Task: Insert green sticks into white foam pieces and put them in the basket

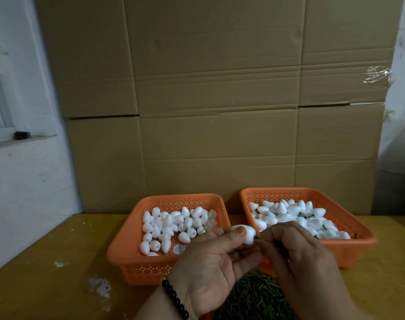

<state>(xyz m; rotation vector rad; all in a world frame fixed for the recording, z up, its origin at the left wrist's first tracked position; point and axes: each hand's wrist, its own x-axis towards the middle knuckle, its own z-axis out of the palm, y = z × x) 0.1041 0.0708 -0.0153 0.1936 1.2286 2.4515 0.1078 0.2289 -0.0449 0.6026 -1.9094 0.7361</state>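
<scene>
My left hand (210, 262) pinches a white egg-shaped foam piece (248, 234) between thumb and fingers, above the gap between two orange baskets. My right hand (298, 257) pinches a short green stick (257, 237) whose tip meets the narrow end of the foam piece. The left basket (125, 257) holds several plain white foam pieces. In the right basket (356, 227) lie several foam pieces with green sticks showing among them. A pile of green sticks (254, 296) sits below my hands, partly hidden by them.
The baskets stand on a yellow wooden table (47, 285) with white paint marks. A wall of flattened cardboard (220, 112) rises right behind them. A white wall with a window sill is at the left.
</scene>
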